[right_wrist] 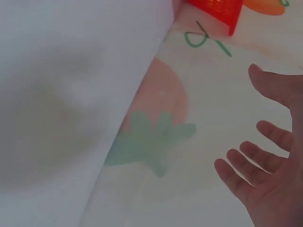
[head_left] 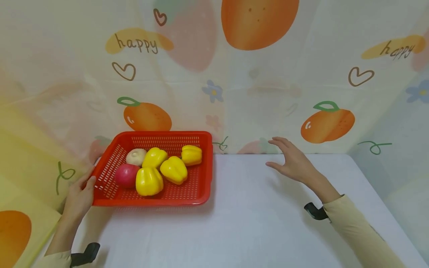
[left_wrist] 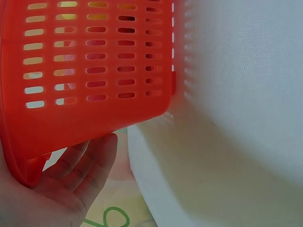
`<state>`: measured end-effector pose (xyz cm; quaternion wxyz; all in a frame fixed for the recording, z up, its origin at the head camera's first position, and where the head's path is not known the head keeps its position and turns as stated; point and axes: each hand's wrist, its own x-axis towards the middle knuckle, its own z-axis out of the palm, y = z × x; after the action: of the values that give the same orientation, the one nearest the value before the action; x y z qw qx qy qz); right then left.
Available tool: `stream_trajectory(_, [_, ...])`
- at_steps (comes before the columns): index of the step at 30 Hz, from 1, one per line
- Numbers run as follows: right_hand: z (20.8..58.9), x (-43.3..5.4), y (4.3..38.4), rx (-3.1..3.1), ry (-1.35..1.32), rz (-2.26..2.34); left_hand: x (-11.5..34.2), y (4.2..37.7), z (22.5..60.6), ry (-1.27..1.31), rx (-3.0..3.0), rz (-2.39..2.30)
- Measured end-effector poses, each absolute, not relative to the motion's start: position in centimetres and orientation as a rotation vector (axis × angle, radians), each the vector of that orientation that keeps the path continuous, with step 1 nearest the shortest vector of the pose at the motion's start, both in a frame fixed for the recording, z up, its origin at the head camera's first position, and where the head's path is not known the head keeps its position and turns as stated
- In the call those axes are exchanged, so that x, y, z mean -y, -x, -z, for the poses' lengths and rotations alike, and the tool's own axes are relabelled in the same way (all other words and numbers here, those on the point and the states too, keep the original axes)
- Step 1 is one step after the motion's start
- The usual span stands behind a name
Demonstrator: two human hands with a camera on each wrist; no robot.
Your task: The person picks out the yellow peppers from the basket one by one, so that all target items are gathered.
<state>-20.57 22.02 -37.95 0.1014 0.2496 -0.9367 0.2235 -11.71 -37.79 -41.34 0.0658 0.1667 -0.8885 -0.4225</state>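
A red plastic basket (head_left: 197, 197) is on the left half of the white table. Inside it are several yellow bell peppers (head_left: 149, 181), a round pinkish-red vegetable or fruit (head_left: 127, 175) and a whitish bulb-shaped one (head_left: 136, 156). My left hand (head_left: 79, 195) grips the basket's left rim, thumb over the top and fingers beneath; the left wrist view shows those fingers (left_wrist: 97, 158) under the slotted wall. To the basket's right, my right hand (head_left: 295, 160) hovers over the table with thumb and fingers spread, holding nothing.
The white tabletop (head_left: 241, 223) stretches in front of the basket and to its right. Behind it hangs a fruit-printed cloth (head_left: 254, 123), close to the basket's far side; similar cloth covers both sides.
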Motion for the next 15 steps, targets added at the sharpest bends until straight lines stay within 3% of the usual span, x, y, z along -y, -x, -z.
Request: stream_trajectory(15, [37.7, -18.3, 22.0, 2.714, -0.763, -0.822, 37.6, 11.6, 41.3, -0.479, 2.651, 1.279])
